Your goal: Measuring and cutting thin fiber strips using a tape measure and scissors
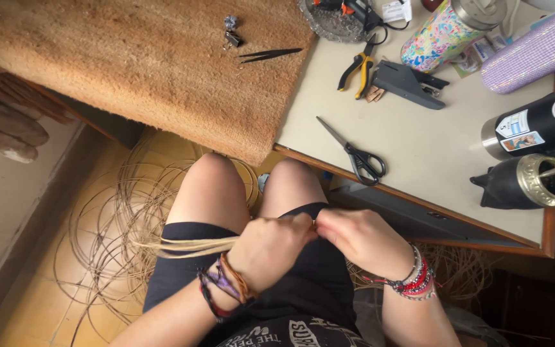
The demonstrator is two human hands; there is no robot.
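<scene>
Both hands meet over the lap, below the table point(419, 144): the left hand point(271, 247) is fisted around a flat bundle of pale straw strands point(187, 246) (smooth, ribbon-like), the right hand point(354, 239) pinches its end. Black-handled scissors point(360, 157) lie on the tabletop.

Mat point(142, 64): coarse, fuzzy fibre
Tabletop point(431, 148): smooth, matt
Scissors point(354, 154): metal blades, black plastic handles
Strands point(187, 246): pale, dry fibre

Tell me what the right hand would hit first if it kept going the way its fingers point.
The right hand points left, toward the left hand, and their fingertips already meet over the lap. So it would press into the left hand first, then along the fibre bundle that hand grips. Depth is hard to judge.
</scene>
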